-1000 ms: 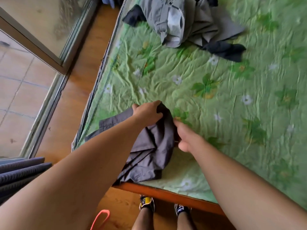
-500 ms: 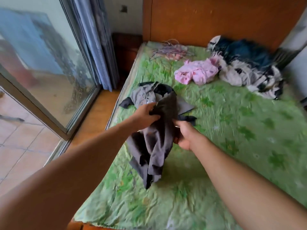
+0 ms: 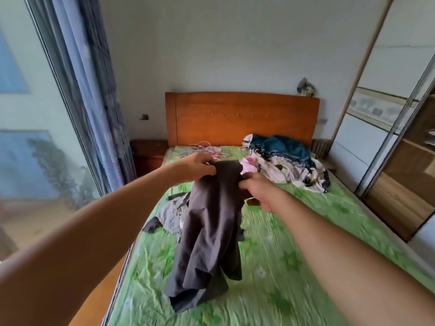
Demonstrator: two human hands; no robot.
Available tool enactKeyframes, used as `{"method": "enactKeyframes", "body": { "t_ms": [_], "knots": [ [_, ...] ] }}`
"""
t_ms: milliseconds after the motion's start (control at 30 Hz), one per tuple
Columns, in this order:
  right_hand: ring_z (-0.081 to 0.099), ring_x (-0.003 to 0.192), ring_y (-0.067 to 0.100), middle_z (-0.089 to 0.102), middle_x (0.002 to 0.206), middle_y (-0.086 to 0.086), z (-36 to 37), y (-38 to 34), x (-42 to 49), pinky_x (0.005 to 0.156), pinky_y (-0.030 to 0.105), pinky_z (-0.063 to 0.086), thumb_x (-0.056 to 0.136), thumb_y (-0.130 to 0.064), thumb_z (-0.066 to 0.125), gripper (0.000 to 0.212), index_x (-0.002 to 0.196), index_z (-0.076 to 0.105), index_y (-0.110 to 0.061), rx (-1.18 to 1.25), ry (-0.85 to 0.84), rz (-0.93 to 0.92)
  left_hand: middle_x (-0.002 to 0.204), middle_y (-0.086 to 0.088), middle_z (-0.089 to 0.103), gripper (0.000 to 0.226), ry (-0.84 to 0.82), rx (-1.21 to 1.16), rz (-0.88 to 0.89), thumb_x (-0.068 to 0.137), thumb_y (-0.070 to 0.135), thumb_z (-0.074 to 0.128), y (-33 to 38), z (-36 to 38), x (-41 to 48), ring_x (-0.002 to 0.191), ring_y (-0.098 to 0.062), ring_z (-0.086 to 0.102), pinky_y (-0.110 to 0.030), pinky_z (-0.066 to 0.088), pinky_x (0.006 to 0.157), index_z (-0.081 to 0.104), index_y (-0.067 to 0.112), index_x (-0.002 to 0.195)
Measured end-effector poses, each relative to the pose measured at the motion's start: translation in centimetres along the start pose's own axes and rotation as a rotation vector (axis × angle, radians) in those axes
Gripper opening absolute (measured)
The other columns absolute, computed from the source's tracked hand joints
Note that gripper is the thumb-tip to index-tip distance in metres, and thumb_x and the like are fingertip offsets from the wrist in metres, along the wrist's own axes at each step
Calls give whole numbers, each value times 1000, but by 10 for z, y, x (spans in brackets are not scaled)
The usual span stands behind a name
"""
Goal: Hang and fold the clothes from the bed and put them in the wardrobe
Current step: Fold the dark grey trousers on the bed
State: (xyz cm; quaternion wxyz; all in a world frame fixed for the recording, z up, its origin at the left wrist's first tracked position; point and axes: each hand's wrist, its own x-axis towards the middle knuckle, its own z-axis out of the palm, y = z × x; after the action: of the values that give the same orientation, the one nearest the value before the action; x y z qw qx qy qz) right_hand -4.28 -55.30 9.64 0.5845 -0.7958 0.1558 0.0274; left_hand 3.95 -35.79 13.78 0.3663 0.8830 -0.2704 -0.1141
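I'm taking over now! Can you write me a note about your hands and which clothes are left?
Left hand and right hand both grip the top of the dark garment, raised over the bed, not folded yet.
Lying on the bed: grey garment, pink garment, blue-and-white pile, hangers at the far end.
Wardrobe on the right, open.
Done: nothing I can see. Left: fold or hang all these, put them away.

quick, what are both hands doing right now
Left hand: grips the top edge of the dark grey garment, lifted above the bed.
Right hand: grips the same garment at its other top corner.
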Motion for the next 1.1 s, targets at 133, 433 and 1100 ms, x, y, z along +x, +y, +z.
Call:
{"method": "enactKeyframes", "body": {
  "t_ms": [133, 433, 1100],
  "knots": [
    [61, 73, 14, 68, 88, 2, -18, -6, -13, 56, 23, 38, 91, -14, 64, 16, 105, 66, -20, -122, 62, -85, 89, -12, 59, 14, -4, 163, 50, 92, 14, 57, 19, -2, 0, 82, -23, 53, -32, 40, 70, 66, 7, 101],
    [55, 119, 20, 57, 134, 1, -43, -6, -11, 89, 37, 44, 90, -30, 65, 36, 126, 59, -25, 137, 39, -34, 99, -8, 68, 27, 12, 124, 142, 92, 6, 48, 54, -19, -7, 98, -32, 63, -41, 52, 86, 70, 20, 101],
    [66, 101, 17, 75, 100, -3, 22, -54, 10, 76, 31, 44, 93, -13, 67, 17, 105, 70, -24, 98, -156, -293, 83, -12, 59, 26, -57, 264, -27, 82, -7, 45, 3, -73, -53, 71, -12, 50, -30, 41, 69, 66, 3, 94]
  ]
}}
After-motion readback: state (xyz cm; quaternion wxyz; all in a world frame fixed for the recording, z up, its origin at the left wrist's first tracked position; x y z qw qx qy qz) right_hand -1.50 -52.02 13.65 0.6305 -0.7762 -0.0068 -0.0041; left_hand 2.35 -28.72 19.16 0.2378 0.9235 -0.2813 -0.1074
